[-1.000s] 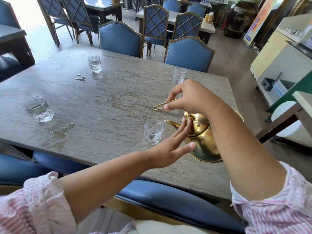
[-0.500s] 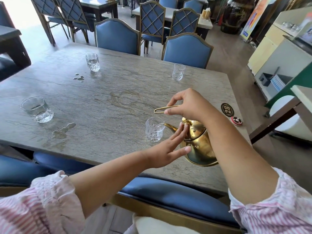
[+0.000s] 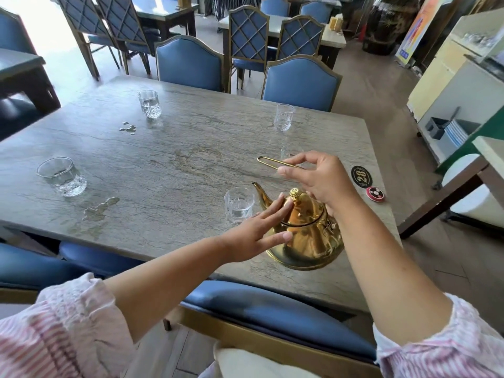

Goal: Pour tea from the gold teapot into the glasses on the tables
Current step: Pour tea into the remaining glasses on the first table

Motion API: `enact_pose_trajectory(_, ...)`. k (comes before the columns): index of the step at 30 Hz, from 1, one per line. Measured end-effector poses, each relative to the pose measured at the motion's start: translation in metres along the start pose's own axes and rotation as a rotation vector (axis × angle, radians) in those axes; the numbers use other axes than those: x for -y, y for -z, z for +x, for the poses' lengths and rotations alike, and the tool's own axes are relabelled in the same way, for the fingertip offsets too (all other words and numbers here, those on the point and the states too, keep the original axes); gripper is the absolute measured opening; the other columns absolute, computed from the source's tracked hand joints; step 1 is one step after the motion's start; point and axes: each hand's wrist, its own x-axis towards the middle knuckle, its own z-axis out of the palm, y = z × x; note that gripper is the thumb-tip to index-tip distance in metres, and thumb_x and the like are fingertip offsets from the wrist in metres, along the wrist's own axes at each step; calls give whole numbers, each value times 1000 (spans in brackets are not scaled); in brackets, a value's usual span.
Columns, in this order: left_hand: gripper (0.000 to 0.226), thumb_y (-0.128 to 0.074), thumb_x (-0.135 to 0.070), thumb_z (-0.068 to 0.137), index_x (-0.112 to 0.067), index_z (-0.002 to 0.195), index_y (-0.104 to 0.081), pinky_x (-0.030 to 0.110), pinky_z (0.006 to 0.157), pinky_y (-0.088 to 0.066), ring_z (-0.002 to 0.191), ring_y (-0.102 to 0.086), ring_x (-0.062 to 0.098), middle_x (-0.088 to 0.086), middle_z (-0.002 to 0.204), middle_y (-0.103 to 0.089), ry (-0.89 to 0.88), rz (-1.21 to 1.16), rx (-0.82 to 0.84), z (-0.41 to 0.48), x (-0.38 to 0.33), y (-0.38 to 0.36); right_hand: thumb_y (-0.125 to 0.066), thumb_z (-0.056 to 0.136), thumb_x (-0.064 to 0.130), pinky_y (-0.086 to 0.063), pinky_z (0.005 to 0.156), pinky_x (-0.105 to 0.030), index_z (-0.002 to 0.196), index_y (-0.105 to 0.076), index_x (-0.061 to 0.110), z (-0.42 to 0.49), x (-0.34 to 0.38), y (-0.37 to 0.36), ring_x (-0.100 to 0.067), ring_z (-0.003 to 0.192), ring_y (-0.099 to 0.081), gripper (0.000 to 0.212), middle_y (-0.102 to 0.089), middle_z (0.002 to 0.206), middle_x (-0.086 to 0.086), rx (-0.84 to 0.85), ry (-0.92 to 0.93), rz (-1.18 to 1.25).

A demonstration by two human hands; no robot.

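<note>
The gold teapot (image 3: 306,236) hangs just above the near right part of the grey stone table (image 3: 169,165), close to level. My right hand (image 3: 317,181) grips its thin wire handle from above. My left hand (image 3: 257,233) lies flat, fingers spread, pressing on the lid below the knob. The spout points up and left over a small glass (image 3: 239,204) that holds some clear liquid. A wide glass (image 3: 62,176) stands at the left, another glass (image 3: 149,104) at the far left, and a fourth glass (image 3: 283,117) at the far right.
Puddles of spilled liquid (image 3: 99,210) lie near the front left edge and by the far left glass. A black number badge (image 3: 361,175) and a red round disc (image 3: 375,194) sit at the table's right edge. Blue chairs (image 3: 300,81) surround the table.
The teapot has tipped back from its pouring tilt toward level, and its spout has lifted away from the small glass. My left hand stays on the lid.
</note>
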Motion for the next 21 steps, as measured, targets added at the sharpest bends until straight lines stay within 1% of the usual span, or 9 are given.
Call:
enact_pose_trajectory(3, 69, -42, -54, 90, -41, 147, -4, 44, 119, -10, 145, 1, 11, -17, 155, 12, -3, 31, -36, 2, -9, -1, -82, 73, 24, -31, 36, -4, 88, -73, 15, -6, 4, 7, 8, 30, -45, 19, -55, 47, 16, -57, -26, 113)
enact_pose_trajectory(5, 69, -39, -55, 89, -40, 147, -4, 46, 118, -10, 145, 0, 12, -14, 156, 11, -1, 56, -58, 4, -17, 0, -80, 76, 20, -28, 32, -6, 89, -72, 11, -9, 10, 10, 3, 26, -40, 18, -54, 46, 13, -104, -49, 200)
enact_pose_trajectory(8, 68, -32, -53, 90, -33, 148, -3, 43, 119, -1, 143, 5, 5, -6, 158, 9, -22, 145, -121, 5, -31, 0, -78, 78, 19, -26, 29, -10, 88, -69, 10, -14, 16, 16, 1, 26, -31, 17, -48, 34, 12, -167, -80, 311)
enact_pose_trajectory(10, 68, -30, -53, 90, -29, 149, -4, 42, 119, 3, 141, 6, 1, -5, 158, 6, -30, 177, -177, 6, -40, 1, -77, 79, 19, -26, 29, -12, 94, -67, 8, -15, 21, 21, 0, 27, -34, 21, -48, 32, 11, -181, -84, 347)
enact_pose_trajectory(12, 68, -28, -53, 91, -28, 149, -6, 42, 118, 2, 140, 5, -2, -7, 158, 3, -22, 174, -229, 6, -46, 2, -75, 82, 19, -27, 29, -13, 101, -66, 7, -16, 27, 24, -1, 29, -37, 25, -50, 34, 10, -175, -63, 375)
enact_pose_trajectory(14, 67, -29, -54, 91, -27, 149, -8, 44, 119, -2, 141, 2, -1, -7, 159, 0, -32, 165, -279, 4, -51, 6, -72, 84, 17, -28, 30, -14, 104, -65, 5, -16, 35, 24, -2, 30, -38, 24, -51, 36, 9, -159, -35, 412)
enact_pose_trajectory(17, 67, -35, -55, 90, -29, 149, -15, 46, 118, -11, 140, -8, 0, -7, 159, -8, -48, 109, -340, -3, -51, 19, -70, 86, 15, -30, 32, -14, 107, -65, 2, -17, 49, 19, -3, 31, -40, 25, -53, 41, 8, -145, -2, 469)
enact_pose_trajectory(21, 64, -35, -60, 87, -34, 144, -27, 44, 115, -23, 141, -24, 7, -9, 155, -25, -94, 40, -454, -17, -42, 46, -68, 88, 14, -33, 34, -15, 106, -66, 1, -16, 73, 0, -4, 33, -41, 23, -55, 44, 7, -118, 39, 497)
